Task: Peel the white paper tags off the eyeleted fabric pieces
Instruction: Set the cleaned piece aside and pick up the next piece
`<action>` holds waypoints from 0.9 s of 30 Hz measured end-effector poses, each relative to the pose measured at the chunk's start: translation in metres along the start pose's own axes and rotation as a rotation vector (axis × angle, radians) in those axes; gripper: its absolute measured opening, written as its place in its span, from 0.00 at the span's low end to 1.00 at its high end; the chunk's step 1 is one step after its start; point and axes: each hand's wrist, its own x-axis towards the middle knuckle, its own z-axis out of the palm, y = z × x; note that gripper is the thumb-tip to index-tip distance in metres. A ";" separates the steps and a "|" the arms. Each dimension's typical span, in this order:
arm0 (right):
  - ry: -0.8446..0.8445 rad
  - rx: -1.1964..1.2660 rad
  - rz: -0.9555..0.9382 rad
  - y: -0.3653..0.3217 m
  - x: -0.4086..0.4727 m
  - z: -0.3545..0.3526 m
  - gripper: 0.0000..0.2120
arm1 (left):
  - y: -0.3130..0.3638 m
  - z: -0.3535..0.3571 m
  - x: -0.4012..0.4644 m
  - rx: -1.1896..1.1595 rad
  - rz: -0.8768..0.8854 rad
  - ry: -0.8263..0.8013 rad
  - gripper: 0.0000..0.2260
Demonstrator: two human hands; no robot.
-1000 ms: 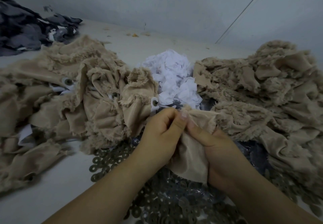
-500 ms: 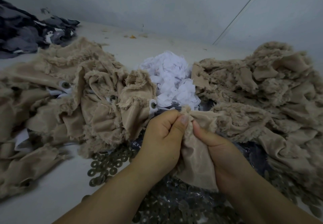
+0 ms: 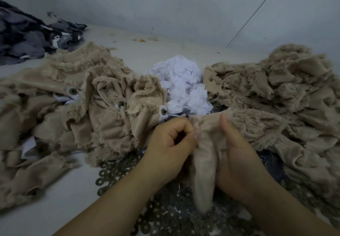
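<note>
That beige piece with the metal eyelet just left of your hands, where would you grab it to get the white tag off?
Probably pinch the white tag where its edge sticks out below the eyelet, coming from the right, the open side. The frayed beige piece bunches on its left, so hold that part steady.

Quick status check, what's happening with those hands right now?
Left hand and right hand both grip one frayed beige fabric piece. No tag visible on it. Nothing in the way.
</note>
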 end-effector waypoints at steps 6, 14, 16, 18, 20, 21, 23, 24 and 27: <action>-0.041 -0.055 -0.081 0.007 0.000 -0.001 0.19 | 0.004 -0.003 0.000 -0.063 0.026 0.067 0.14; -0.046 -0.016 0.101 0.003 0.000 -0.005 0.18 | 0.002 0.001 0.000 0.262 0.072 0.024 0.13; 0.004 -0.068 0.133 0.002 0.000 -0.005 0.22 | 0.003 0.002 -0.001 0.300 0.150 -0.033 0.12; 0.109 -0.114 0.127 0.004 0.002 -0.007 0.25 | 0.004 0.004 -0.002 0.334 0.205 -0.028 0.10; 0.153 -0.099 0.078 0.007 0.004 -0.007 0.25 | 0.004 0.003 -0.003 0.313 0.193 0.023 0.08; 0.142 -0.098 0.042 0.009 0.004 -0.006 0.24 | 0.004 0.002 -0.002 0.277 0.158 0.047 0.09; 0.122 -0.146 -0.042 0.011 0.003 -0.006 0.19 | 0.004 0.001 -0.001 0.223 0.079 0.080 0.15; 0.121 -0.191 -0.084 0.011 0.003 -0.006 0.16 | 0.004 0.001 -0.001 0.229 0.057 0.095 0.18; 0.089 -0.278 -0.190 0.015 0.002 -0.006 0.15 | 0.002 0.003 0.000 0.290 0.052 0.121 0.19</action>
